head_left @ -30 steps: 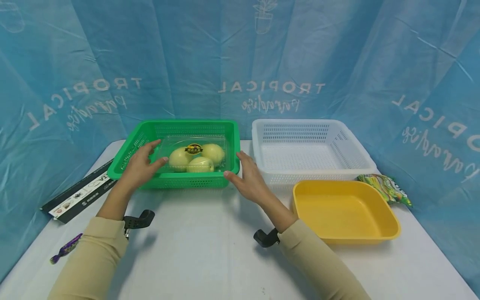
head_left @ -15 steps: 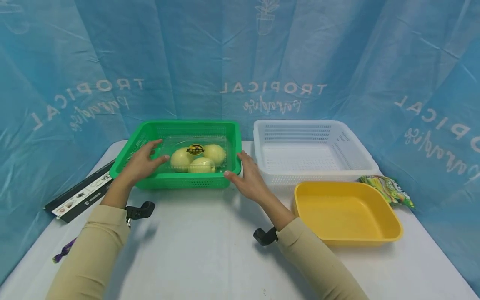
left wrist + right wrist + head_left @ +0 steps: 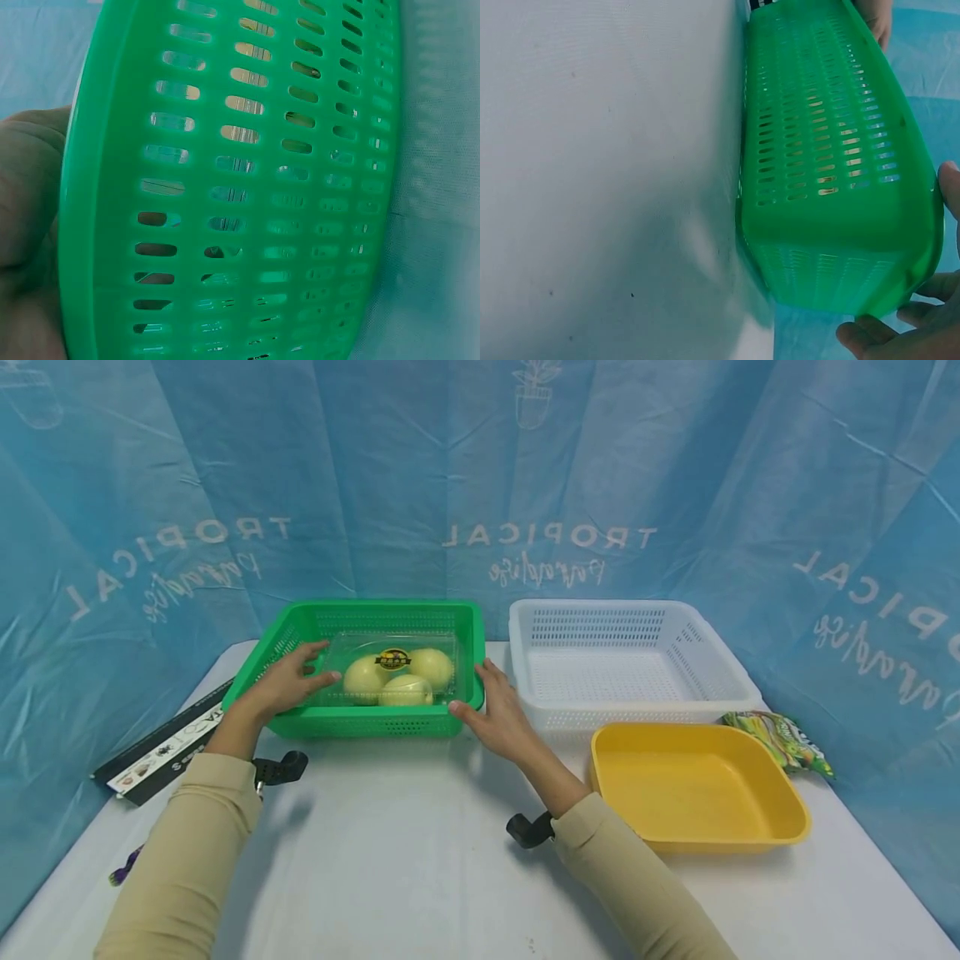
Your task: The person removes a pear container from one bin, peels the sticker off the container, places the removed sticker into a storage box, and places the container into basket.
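A green plastic basket (image 3: 360, 722) stands at the back left, holding a clear lidded plastic box (image 3: 442, 643) with several pale yellow-green round fruits (image 3: 363, 678) and a black-and-gold label. My left hand (image 3: 288, 681) reaches over the basket's left front rim, fingers spread, thumb tip close to the box's left side. In the left wrist view the basket wall (image 3: 187, 187) hides most of that hand (image 3: 30, 202). My right hand (image 3: 501, 714) holds the basket's right front corner, thumb at the front rim and fingers against the right side, also in the right wrist view (image 3: 922, 322).
To the right are a white basket (image 3: 600, 714) and, before it, a yellow tray (image 3: 693, 843). A green snack bag (image 3: 780, 742) lies beside them. A long black box (image 3: 168, 747) and a purple wrapped item (image 3: 123, 867) lie at left, the latter partly behind my sleeve.
The view has shifted slightly, moving everything a little to the right in the picture. Both hands stay at the basket, the right hand marginally closer to its corner; the left sleeve covers more of the purple item.
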A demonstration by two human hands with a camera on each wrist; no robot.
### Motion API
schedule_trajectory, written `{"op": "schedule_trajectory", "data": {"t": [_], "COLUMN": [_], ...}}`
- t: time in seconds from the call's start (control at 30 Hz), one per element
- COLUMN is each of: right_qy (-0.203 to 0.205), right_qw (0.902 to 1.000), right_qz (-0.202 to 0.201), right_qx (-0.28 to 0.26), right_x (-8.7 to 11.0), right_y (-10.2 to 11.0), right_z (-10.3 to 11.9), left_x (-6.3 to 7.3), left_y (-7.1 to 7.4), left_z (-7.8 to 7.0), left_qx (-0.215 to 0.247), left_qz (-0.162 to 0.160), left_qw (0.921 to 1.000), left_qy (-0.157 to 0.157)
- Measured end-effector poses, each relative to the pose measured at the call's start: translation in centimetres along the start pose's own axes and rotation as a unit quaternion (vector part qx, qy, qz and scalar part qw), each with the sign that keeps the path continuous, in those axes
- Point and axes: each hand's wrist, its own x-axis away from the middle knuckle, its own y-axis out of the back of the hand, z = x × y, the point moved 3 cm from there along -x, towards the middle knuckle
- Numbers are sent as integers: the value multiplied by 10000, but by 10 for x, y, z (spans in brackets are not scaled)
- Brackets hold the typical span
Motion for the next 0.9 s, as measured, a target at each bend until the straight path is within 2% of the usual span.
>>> {"op": "schedule_trajectory", "data": {"t": [0.3,0.9], "right_qy": [-29,42], "right_qw": [10000,9997], "right_qz": [29,28], "right_qx": [-27,-238], "right_x": [-2,-5], "right_y": [-1,-4], "right_z": [-1,-5], "left_x": [-5,-18], "left_y": [0,-1], "left_z": [2,9], "left_qx": [-2,371], "left_qz": [310,764], "left_qw": [9994,9956], "left_qy": [120,391]}}
